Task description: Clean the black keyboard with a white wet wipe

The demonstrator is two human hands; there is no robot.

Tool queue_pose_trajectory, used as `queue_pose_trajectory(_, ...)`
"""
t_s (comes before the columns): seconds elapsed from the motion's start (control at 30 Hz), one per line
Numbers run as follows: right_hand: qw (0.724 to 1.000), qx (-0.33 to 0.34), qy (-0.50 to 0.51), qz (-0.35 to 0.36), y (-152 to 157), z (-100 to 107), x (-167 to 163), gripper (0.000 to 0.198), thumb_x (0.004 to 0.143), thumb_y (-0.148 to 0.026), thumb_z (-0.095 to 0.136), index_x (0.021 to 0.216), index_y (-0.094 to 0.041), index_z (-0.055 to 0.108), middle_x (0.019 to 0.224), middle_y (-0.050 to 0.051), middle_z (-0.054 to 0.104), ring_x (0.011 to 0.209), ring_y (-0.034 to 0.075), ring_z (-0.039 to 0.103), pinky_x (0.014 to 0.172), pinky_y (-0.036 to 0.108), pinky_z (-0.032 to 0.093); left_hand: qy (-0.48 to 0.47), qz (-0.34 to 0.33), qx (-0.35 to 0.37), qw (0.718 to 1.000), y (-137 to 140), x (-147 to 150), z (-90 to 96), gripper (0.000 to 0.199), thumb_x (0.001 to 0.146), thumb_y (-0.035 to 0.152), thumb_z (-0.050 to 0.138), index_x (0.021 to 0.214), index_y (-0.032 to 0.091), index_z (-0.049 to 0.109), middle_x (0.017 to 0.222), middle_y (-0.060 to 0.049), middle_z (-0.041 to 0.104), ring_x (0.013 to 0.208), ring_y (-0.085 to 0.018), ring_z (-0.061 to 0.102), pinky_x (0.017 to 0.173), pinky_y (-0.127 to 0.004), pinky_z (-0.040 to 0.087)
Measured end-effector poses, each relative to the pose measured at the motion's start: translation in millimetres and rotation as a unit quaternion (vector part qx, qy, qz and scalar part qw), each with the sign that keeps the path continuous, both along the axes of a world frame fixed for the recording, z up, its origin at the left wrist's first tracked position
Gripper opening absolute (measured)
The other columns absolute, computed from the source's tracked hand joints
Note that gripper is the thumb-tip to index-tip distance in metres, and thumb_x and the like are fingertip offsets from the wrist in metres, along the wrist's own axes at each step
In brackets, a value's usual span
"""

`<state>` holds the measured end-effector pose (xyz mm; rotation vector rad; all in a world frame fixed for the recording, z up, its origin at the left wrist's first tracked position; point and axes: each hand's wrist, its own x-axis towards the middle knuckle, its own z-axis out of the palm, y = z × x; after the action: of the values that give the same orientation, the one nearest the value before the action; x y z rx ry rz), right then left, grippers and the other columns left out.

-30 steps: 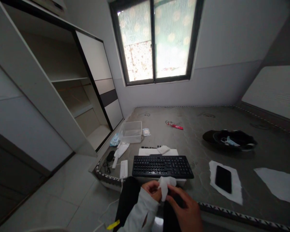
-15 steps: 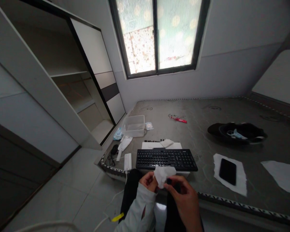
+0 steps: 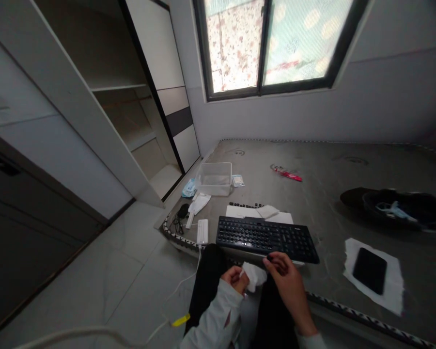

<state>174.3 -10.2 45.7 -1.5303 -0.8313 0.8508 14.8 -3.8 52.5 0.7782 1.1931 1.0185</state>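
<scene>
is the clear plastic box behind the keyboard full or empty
Empty: the clear plastic box sits upright, lidless, and only its bare bottom shows through the walls.

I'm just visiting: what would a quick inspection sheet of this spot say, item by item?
Surface: bare grey mattress with patterned edging.
Work things: white wipe held near a black keyboard.
Clutter: clear plastic box, red packet, black phone on a white sheet, dark cap, white power strip.
Hands: left hand pinches the wipe; right hand is at the keyboard's near edge, contact unclear.
Cables: white cord trails to the tiled floor.
Surroundings: open wardrobe, window.
</scene>
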Motion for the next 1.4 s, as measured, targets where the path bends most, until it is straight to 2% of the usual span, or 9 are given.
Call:
queue_pose_trajectory(0.1,0.998,-0.024,-0.058,0.02,25,-18,11,0.043,0.067,-0.057,0.077,0.086,-0.02,0.068,0.071,0.0,0.068,0.069,0.019,0.063,0.066,0.03,0.05,0.017,0.003,0.0,1.0,-1,-7,-21.4,0.064,0.044,0.077,0.08,0.057,0.018,0.058,0.043,0.006,0.051,0.039,-0.003,0.032,0.043,-0.021,0.029)
queue_pose_trajectory(0.2,0.994,-0.033,-0.094,0.046,52,-37,19,0.042,0.066,-0.056,0.077,0.083,-0.019,0.072,0.067,-0.001,0.067,0.065,0.017,0.059,0.064,0.03,0.046,0.033,0.031,0.0,0.999,2,-15,-41.1,0.064,0.042,0.077,0.08,0.056,0.019,0.059,0.048,0.002,0.056,0.044,-0.008,0.041,0.048,-0.024,0.037)
queue_pose_trajectory(0.33,0.989,-0.046,-0.09,0.104,87,-58,23,0.038,0.065,-0.052,0.077,0.085,-0.019,0.078,0.083,0.005,0.077,0.079,0.023,0.067,0.074,0.034,0.05,0.044,0.055,-0.01,0.997,11,-25,-59.1,0.064,0.042,0.078,0.08,0.056,0.019,0.06,0.051,0.0,0.061,0.05,-0.011,0.05,0.054,-0.026,0.043)
queue_pose_trajectory(0.43,0.987,-0.051,-0.089,0.126,110,-68,22,0.037,0.067,-0.049,0.075,0.089,-0.02,0.08,0.096,0.008,0.08,0.093,0.027,0.07,0.084,0.037,0.052,0.048,0.057,-0.018,0.997,18,-29,-66.2,0.064,0.042,0.077,0.08,0.058,0.019,0.06,0.052,0.0,0.062,0.05,-0.011,0.052,0.055,-0.025,0.042)
queue_pose_trajectory(0.53,0.98,-0.053,-0.126,0.144,131,-73,22,0.035,0.073,-0.049,0.069,0.092,-0.022,0.081,0.099,0.008,0.08,0.099,0.028,0.071,0.091,0.039,0.052,0.057,0.058,-0.027,0.996,24,-31,-69.5,0.062,0.044,0.076,0.08,0.059,0.02,0.06,0.053,-0.002,0.064,0.051,-0.014,0.055,0.054,-0.027,0.043)
queue_pose_trajectory(0.7,0.958,-0.081,-0.219,0.17,157,-77,24,0.029,0.075,-0.041,0.067,0.092,-0.022,0.08,0.092,0.008,0.081,0.089,0.027,0.074,0.084,0.037,0.054,0.073,0.045,-0.037,0.996,28,-32,-69.7,0.054,0.048,0.072,0.081,0.057,0.023,0.058,0.057,-0.005,0.069,0.054,-0.018,0.058,0.056,-0.031,0.047)
queue_pose_trajectory(0.87,0.939,-0.088,-0.275,0.188,168,-85,24,0.021,0.076,-0.037,0.068,0.081,-0.021,0.08,0.088,0.008,0.08,0.088,0.026,0.073,0.085,0.037,0.053,0.084,0.062,-0.042,0.994,24,-29,-76.0,0.055,0.046,0.074,0.079,0.053,0.024,0.057,0.054,-0.004,0.066,0.052,-0.018,0.056,0.055,-0.033,0.045)
queue_pose_trajectory(1.13,0.928,-0.072,-0.314,0.187,171,-92,19,0.02,0.08,-0.033,0.064,0.082,-0.019,0.078,0.089,0.01,0.078,0.088,0.025,0.072,0.085,0.036,0.052,0.087,0.06,-0.04,0.994,22,-33,-103.5,0.065,0.046,0.084,0.072,0.058,0.021,0.063,0.053,-0.004,0.068,0.05,-0.017,0.057,0.053,-0.031,0.044)
queue_pose_trajectory(1.4,0.937,-0.088,-0.298,0.16,168,-90,17,0.019,0.078,-0.035,0.067,0.079,-0.021,0.079,0.089,0.008,0.08,0.087,0.025,0.073,0.082,0.034,0.052,0.076,0.073,-0.033,0.994,25,-35,-100.5,0.065,0.044,0.083,0.074,0.055,0.021,0.06,0.052,-0.002,0.065,0.051,-0.015,0.056,0.055,-0.028,0.047)
